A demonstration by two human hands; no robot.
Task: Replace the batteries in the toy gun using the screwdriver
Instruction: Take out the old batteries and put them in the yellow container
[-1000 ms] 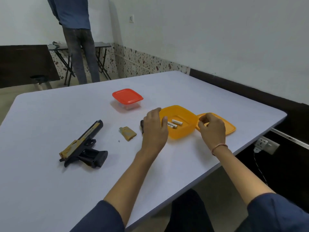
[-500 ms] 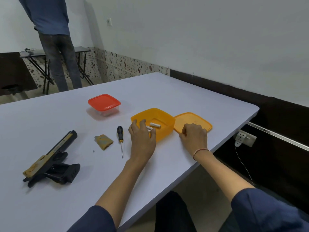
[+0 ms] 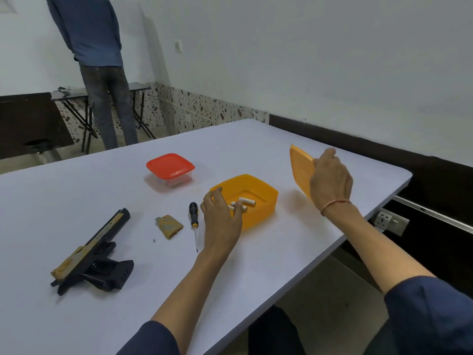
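**Entry: lid in hand at the battery tub**

- **Right hand**: fingers closed on the orange lid, which is held off the table, on edge and tilted, to the right of the tub.
- **Left hand**: fingers curled over the near-left corner of the orange tub, thumb inside, fingers outside, steadying it.
- **Batteries**: loose in the tub, just beside the left thumb.
- **Gun**: on its side at the near left, well apart from both hands.
- **Cover** and a small screw: between gun and screwdriver.
- **Screwdriver**: flat on the table, tip toward the person, just left of the left hand.
- **Red-lidded box**: closed, beyond the screwdriver.

**Step, as judged:** the lid is either going onto the tub or being set aside; which one cannot be told. If onto the tub:
- take the thumb out first;
- level the lid and match its corners to the rim;
- press down while the left hand holds the wall.

**Edges and room:**
- The table's right edge runs close under the right forearm, with a wall socket beyond it, so a lid put down there could slide off.
- Room lies behind the tub and along the near side.
- A leftward sweep of the left hand would meet the screwdriver, then the screw.
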